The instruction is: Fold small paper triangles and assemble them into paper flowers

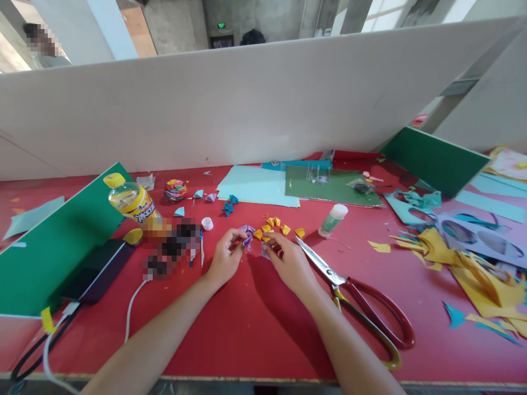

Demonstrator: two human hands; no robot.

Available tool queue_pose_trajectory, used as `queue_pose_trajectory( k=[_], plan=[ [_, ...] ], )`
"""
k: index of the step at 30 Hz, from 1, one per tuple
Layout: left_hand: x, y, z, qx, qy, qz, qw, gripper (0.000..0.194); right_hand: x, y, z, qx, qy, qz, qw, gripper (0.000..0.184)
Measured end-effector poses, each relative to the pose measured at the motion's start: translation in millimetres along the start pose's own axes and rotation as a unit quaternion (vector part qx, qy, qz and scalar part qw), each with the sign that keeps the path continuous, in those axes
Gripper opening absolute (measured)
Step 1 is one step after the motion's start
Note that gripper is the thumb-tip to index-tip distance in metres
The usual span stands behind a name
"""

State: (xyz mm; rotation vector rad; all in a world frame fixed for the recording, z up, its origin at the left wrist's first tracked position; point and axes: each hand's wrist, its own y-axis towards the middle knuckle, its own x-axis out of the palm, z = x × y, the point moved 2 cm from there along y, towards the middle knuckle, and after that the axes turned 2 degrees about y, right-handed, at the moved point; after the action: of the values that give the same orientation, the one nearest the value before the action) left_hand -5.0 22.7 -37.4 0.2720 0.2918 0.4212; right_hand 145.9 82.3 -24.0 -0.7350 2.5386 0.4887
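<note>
My left hand (228, 252) is closed on a folded purple paper piece (247, 235), held just above the red table. A hand's width away, my right hand (290, 258) pinches a small light-purple paper piece (264, 250) between thumb and fingertips. Several folded yellow paper pieces (285, 230) lie beyond the right fingers, partly hidden by them. Right beside that hand are big scissors (335, 278) with red and gold handles, their blades shut or nearly so. A glue stick (332, 220) with a white top stands upright behind the scissors.
At left are a yellow-capped bottle (134, 200), a black power bank (96, 271) with a white cable and a green board (53, 258). Blue folded pieces (228, 208) and light-blue sheets (257, 186) lie farther back. Paper scraps (473, 269) cover the right side. A white partition (247, 109) closes the back.
</note>
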Motion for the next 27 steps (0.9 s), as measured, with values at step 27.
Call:
queue_pose_trajectory(
  k=[27],
  plan=[
    [-0.5, 0.1, 2.9, 0.034, 0.041, -0.003, 0.999, 0.008, -0.9, -0.5, -2.9, -0.024, 0.008, -0.022, 0.999, 0.023]
  ],
)
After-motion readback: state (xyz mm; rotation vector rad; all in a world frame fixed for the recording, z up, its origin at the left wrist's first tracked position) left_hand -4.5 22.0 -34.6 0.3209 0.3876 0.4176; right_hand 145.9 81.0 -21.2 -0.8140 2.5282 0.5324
